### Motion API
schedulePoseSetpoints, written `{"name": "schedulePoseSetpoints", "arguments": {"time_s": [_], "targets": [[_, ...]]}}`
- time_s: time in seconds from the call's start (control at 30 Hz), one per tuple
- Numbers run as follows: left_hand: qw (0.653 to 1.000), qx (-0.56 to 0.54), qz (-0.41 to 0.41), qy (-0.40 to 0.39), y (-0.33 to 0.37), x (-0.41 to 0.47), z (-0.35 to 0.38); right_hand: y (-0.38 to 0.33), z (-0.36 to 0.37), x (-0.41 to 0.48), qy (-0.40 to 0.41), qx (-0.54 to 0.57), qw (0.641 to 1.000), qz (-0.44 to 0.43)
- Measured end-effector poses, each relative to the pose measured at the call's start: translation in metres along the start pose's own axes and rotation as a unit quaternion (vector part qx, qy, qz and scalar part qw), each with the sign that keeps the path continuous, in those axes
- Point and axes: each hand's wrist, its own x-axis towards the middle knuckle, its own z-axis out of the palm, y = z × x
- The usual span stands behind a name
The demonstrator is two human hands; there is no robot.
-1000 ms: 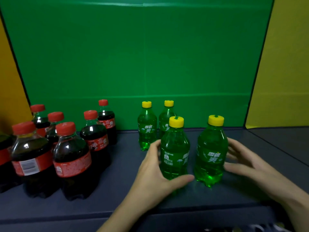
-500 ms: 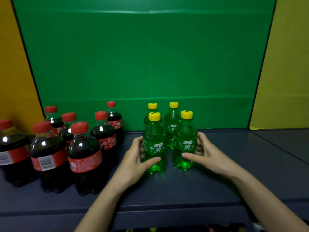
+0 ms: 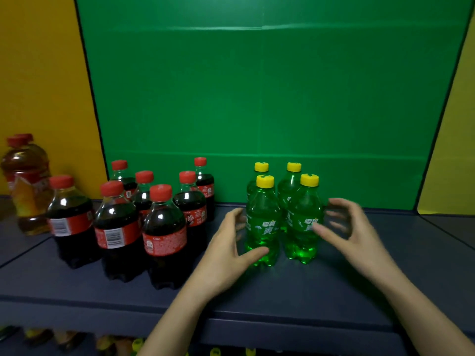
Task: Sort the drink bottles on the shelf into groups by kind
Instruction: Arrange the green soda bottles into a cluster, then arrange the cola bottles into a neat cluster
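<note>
1. While flanking the green bottles [image 3: 262,222], hold nothing: left grip [image 3: 226,253] relaxed and loosely curved, thumb in front of the nearest bottle's base; right grip [image 3: 359,235] spread wide, fingers blurred, thumb just before the nearest label. Cannot tell whether either thumb touches.
2. Between the two grips: four green bottles upright in a tight two-by-two block on the shelf [image 3: 282,286], yellow caps on.
3. Out past the left grip: cola bottles [image 3: 164,227] bunched together, an amber tea bottle [image 3: 25,181] farther out still.
4. Look full, so probably weighty for the size; smooth rounded plastic, likely slippery, slightly yielding under a squeeze, tippy on narrow lobed feet.
5. Take hold at the labelled waist, thumb opposite fingers, or slide by pressing low on the body; avoid pushing at the caps.
6. Seems nearly sorted, judging by the lie of the groups.
</note>
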Motion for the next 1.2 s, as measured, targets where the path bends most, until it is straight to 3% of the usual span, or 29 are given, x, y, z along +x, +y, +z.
{"name": "schedulePoseSetpoints", "arguments": {"time_s": [0.07, 0.17, 0.4, 0.53, 0.7, 0.83, 0.93, 1.1, 1.2], "targets": [[0.998, 0.05, 0.022, 0.025, 0.012, -0.02, -0.015, -0.018, -0.005, -0.002, 0.082, -0.019, 0.995, -0.05], [0.992, 0.09, 0.069, 0.057, 0.035, -0.052, -0.048, -0.047, -0.01, -0.001, 0.103, -0.017, 0.985, -0.135], [0.957, 0.216, 0.122, 0.152, 0.066, -0.073, -0.168, -0.129, 0.027, 0.018, -0.038, -0.021, 0.977, -0.208], [0.951, 0.239, 0.094, 0.174, 0.052, -0.044, -0.231, -0.162, 0.069, 0.042, -0.095, -0.095, 0.968, -0.213], [0.943, 0.31, 0.043, 0.11, 0.012, 0.019, -0.287, -0.194, 0.123, 0.085, -0.118, -0.177, 0.958, -0.194], [0.95, 0.308, 0.023, 0.035, -0.032, 0.068, -0.301, -0.193, 0.159, 0.131, -0.113, -0.118, 0.982, -0.095], [0.951, 0.309, 0.005, -0.012, -0.055, 0.093, -0.299, -0.181, 0.181, 0.159, -0.128, -0.162, 0.978, -0.024], [0.949, 0.308, 0.011, -0.065, -0.076, 0.117, -0.297, -0.16, 0.2, 0.182, -0.173, -0.389, 0.905, -0.005], [0.96, 0.266, 0.01, -0.089, -0.082, 0.121, -0.299, -0.154, 0.207, 0.189, -0.226, -0.429, 0.874, 0.035]]}}
